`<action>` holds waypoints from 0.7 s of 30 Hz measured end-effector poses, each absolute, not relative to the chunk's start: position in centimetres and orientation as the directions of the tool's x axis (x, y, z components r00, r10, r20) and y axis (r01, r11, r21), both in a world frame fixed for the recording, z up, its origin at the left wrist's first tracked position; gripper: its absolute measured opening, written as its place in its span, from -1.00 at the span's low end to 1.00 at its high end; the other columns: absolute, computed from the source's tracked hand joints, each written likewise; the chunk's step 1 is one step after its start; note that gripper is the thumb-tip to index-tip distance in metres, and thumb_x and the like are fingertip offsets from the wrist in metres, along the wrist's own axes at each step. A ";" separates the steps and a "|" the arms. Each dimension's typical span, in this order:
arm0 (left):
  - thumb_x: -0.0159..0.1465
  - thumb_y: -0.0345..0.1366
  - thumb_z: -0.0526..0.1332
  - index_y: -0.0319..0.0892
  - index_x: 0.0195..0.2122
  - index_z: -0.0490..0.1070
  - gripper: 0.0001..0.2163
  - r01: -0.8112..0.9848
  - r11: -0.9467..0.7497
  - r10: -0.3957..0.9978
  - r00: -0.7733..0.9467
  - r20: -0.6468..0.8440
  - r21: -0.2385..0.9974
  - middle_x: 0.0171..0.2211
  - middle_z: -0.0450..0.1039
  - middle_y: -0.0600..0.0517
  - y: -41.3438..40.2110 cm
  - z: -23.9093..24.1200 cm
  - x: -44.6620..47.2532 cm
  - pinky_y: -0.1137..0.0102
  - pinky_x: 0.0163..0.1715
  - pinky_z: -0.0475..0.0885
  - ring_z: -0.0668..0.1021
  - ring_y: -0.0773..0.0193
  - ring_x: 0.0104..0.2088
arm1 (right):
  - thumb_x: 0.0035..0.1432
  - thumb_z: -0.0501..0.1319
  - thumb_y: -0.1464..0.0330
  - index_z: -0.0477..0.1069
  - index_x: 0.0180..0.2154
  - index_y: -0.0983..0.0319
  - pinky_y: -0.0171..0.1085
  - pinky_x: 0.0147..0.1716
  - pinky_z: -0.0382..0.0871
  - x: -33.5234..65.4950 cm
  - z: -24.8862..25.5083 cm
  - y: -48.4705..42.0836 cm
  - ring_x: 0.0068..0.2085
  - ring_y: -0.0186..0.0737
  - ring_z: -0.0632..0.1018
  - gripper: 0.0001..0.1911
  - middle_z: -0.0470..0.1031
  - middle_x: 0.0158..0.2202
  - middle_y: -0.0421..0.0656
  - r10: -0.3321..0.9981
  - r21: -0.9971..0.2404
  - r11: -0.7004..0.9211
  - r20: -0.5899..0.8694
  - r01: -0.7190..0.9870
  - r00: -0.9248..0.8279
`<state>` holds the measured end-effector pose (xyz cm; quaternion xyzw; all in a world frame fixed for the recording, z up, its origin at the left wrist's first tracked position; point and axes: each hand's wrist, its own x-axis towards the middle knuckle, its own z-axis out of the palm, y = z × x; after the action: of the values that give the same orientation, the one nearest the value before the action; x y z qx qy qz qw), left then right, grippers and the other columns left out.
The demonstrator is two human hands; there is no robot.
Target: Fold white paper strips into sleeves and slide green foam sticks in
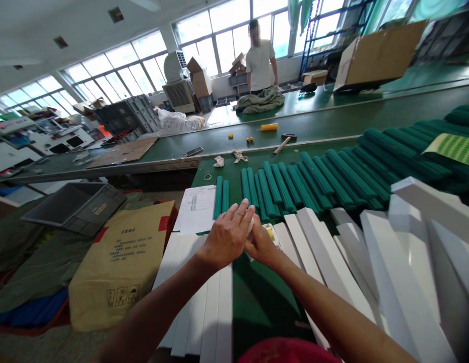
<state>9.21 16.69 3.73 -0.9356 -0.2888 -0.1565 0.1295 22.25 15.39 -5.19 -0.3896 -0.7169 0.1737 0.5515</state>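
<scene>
My left hand (pixel 227 236) is held over the middle of the green table, its fingers stretched out and pressed against my right hand. My right hand (pixel 261 243) is closed, its fingers curled towards my left palm. A bit of something white (pixel 251 230) shows between the two hands; most of it is hidden, so its kind cannot be told. Just beyond my right wrist is a white and yellow item (pixel 271 234), partly covered by that hand. Long white boxes (pixel 215 307) lie side by side by my left forearm.
Green ribbed rolls (pixel 287 186) lie in rows behind my hands. More white boxes (pixel 325 262) are heaped on the right. A printed sheet (pixel 194 204) lies left of the rolls. A hammer (pixel 283 144) rests on the far belt (pixel 219 138). A person (pixel 261 63) stands beyond it.
</scene>
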 end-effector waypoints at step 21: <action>0.38 -0.40 0.00 -0.34 0.22 0.14 -0.61 0.603 -0.794 0.513 0.595 0.619 0.077 0.16 0.30 -0.32 16.6 1.2 5.2 0.12 0.08 0.39 0.37 0.01 0.18 | 0.11 0.28 0.34 0.32 -0.14 0.42 -0.23 -0.23 0.34 25.4 -18.3 12.9 -0.14 -0.01 0.50 -0.67 0.36 -0.12 0.14 0.897 -0.431 -0.433 -0.120 0.791 0.426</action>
<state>5.16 16.64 1.23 -0.8904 -0.3133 -0.3227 0.0702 25.38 12.88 -18.32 -0.8297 -0.5087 0.1682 0.1568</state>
